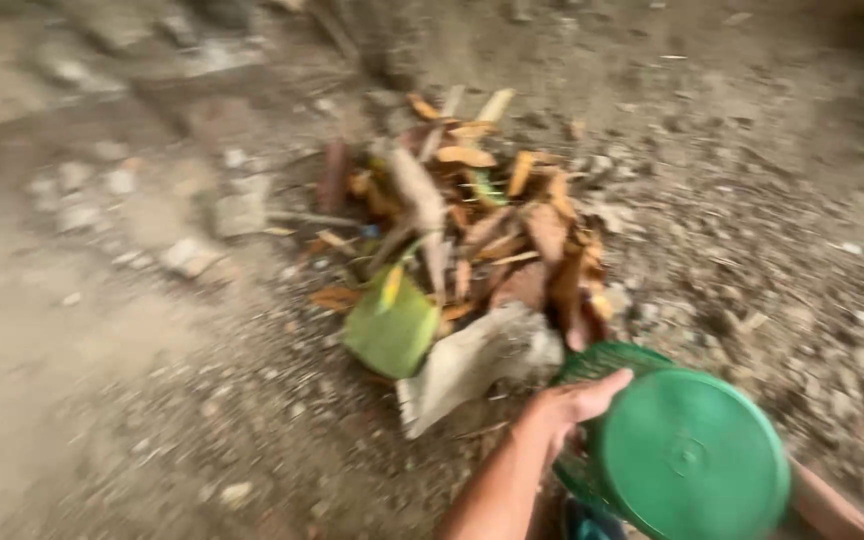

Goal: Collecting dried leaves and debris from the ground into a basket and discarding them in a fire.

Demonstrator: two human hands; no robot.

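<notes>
Left hand (567,405) is clamped on the near rim of a green plastic basket (687,455), thumb lying across the round base, which is tipped up toward the camera at lower right, with the mouth facing a heap of dry brown and yellow leaves (482,215) on the bare dirt ground (132,400). The right hand is hidden behind the basket, only its forearm showing at the bottom right edge, so its grip cannot be told. A large green leaf (390,325) and a pale torn scrap (472,362) lie at the near edge of the heap, just beside the basket; small stones (192,255) sit left of it; picture blurred.
</notes>
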